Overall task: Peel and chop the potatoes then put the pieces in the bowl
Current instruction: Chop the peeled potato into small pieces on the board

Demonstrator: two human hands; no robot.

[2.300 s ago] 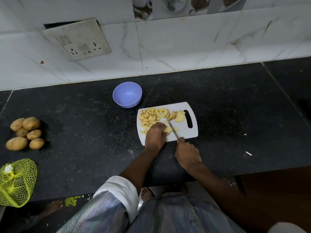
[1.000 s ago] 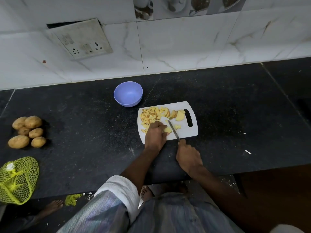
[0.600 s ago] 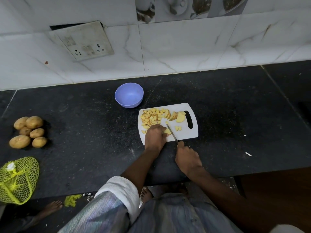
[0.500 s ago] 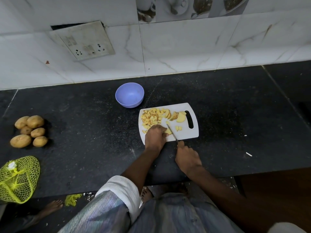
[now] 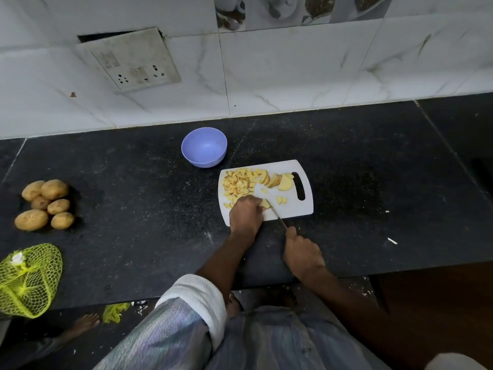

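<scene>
A white cutting board [image 5: 296,209] lies on the black counter. A heap of chopped potato pieces [image 5: 238,184] covers its left part, and larger slices [image 5: 280,180] sit near the handle slot. My left hand [image 5: 245,213] presses a peeled potato piece [image 5: 264,203] onto the board. My right hand [image 5: 301,253] grips a knife [image 5: 277,217] whose blade tip rests against that piece. A blue bowl [image 5: 204,150] stands empty behind the board to the left.
Several unpeeled potatoes [image 5: 45,204] lie at the counter's left. A yellow net bag [image 5: 28,280] hangs over the front left edge. A socket panel [image 5: 130,60] is on the tiled wall. A bare foot [image 5: 80,325] shows on the floor.
The knife keeps cutting the held piece; two small cut pieces now lie to the right of the blade. My left hand has stayed on the board's front left.
</scene>
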